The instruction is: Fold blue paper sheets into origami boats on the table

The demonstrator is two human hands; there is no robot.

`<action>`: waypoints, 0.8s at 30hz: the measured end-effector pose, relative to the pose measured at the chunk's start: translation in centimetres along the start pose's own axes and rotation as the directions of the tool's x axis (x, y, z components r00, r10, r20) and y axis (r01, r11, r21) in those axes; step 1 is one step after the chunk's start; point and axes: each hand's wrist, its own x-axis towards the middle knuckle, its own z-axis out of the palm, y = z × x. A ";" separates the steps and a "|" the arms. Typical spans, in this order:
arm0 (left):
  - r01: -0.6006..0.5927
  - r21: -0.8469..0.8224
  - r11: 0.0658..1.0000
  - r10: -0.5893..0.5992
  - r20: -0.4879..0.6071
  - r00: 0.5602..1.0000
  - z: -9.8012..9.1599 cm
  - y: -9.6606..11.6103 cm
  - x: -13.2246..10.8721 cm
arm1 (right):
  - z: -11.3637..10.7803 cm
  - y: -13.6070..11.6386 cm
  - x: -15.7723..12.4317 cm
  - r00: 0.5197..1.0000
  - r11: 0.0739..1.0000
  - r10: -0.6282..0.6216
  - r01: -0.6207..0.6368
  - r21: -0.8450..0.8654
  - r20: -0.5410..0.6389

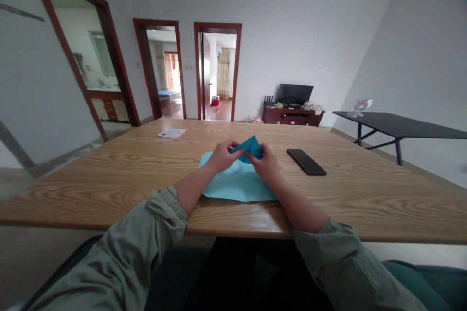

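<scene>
Between my two hands is a folded piece of blue paper [251, 146], with a pointed top and creases across its face. My left hand [223, 155] grips its left side, thumb in front. On the right edge, my right hand [267, 161] pinches it, thumb pressed near the lower middle. The fingers behind the paper are partly hidden. Under both hands a light blue sheet [239, 184] lies flat on the wooden table [146, 194], close to its front edge. My forearms cover parts of the sheet's left and right sides.
A black phone [306, 162] lies on the table to the right of my hands. Further back on the left is a white printed card [171, 133]. Beyond the table stand a black folding table [404, 124] and a cabinet [292, 115] bearing a television [295, 94].
</scene>
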 end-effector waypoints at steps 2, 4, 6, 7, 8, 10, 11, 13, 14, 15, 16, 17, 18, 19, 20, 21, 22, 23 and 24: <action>-0.001 -0.075 0.997 0.007 0.076 0.997 0.3 0.3 -0.3 | -0.1 -0.1 0.0 1.000 0.999 0.011 -0.010 0.032 -0.013; 0.010 -0.152 0.988 0.012 0.143 0.990 0.4 0.4 -0.4 | -0.2 -0.1 0.0 1.000 0.998 -0.003 0.004 0.061 -0.012; 0.016 -0.212 0.977 0.026 0.191 0.981 0.4 0.3 -0.4 | -0.3 -0.2 -0.1 1.000 0.997 -0.030 0.030 0.073 -0.001; 0.009 -0.218 0.976 0.036 0.200 0.979 0.4 0.1 -0.3 | -0.3 -0.3 -0.1 0.999 0.996 -0.045 0.043 0.083 0.013; -0.011 -0.200 0.980 0.052 0.200 0.978 0.4 -0.1 -0.2 | -0.4 -0.3 -0.1 0.998 0.994 -0.057 0.054 0.098 0.030; -0.106 -0.094 0.990 0.122 0.177 0.977 0.5 -0.5 -0.1 | -0.4 -0.5 -0.2 0.996 0.988 -0.069 0.060 0.143 0.062; -0.173 -0.022 0.985 0.174 0.174 0.969 0.5 -0.6 -0.1 | -0.4 -0.5 -0.2 0.994 0.984 -0.073 0.059 0.168 0.078; -0.299 0.101 0.949 0.276 0.194 0.941 0.5 -0.8 -0.1 | -0.2 -0.4 -0.2 0.992 0.977 -0.065 0.041 0.208 0.110; -0.342 0.140 0.929 0.308 0.214 0.927 0.5 -0.8 -0.2 | 0.0 -0.3 -0.2 0.991 0.973 -0.050 0.020 0.230 0.126; -0.367 0.168 0.915 0.325 0.234 0.916 0.5 -0.7 -0.2 | 0.2 -0.1 -0.1 0.989 0.964 -0.025 -0.014 0.265 0.143; -0.379 0.190 0.906 0.329 0.248 0.911 0.6 -0.6 -0.4 | 0.4 0.1 -0.1 0.987 0.948 0.008 -0.058 0.311 0.159; -0.382 0.208 0.900 0.327 0.255 0.910 0.6 -0.5 -0.5 | 0.7 0.3 0.0 0.984 0.924 0.048 -0.109 0.366 0.170; -0.379 0.219 0.899 0.322 0.255 0.912 0.6 -0.3 -0.6 | 0.9 0.5 0.1 0.980 0.893 0.089 -0.158 0.421 0.178; -0.367 0.221 0.903 0.313 0.247 0.917 0.6 -0.1 -0.7 | 1.1 0.7 0.2 0.974 0.859 0.125 -0.201 0.471 0.188; -0.346 0.215 0.914 0.298 0.226 0.927 0.7 0.0 -0.7 | 1.2 0.9 0.4 0.969 0.827 0.154 -0.234 0.512 0.195; -0.312 0.199 0.929 0.277 0.187 0.942 0.7 0.1 -0.7 | 1.3 1.0 0.5 0.965 0.799 0.176 -0.257 0.544 0.196; -0.266 0.173 0.949 0.246 0.125 0.961 0.7 0.1 -0.6 | 1.3 1.1 0.7 0.961 0.774 0.197 -0.274 0.571 0.194; -0.202 0.133 0.970 0.198 0.043 0.979 0.7 0.0 -0.4 | 1.2 1.2 0.8 0.957 0.748 0.215 -0.290 0.596 0.195; -0.117 0.075 0.990 0.121 -0.046 0.992 0.7 -0.1 -0.2 | 1.1 1.3 0.9 0.952 0.721 0.234 -0.307 0.621 0.199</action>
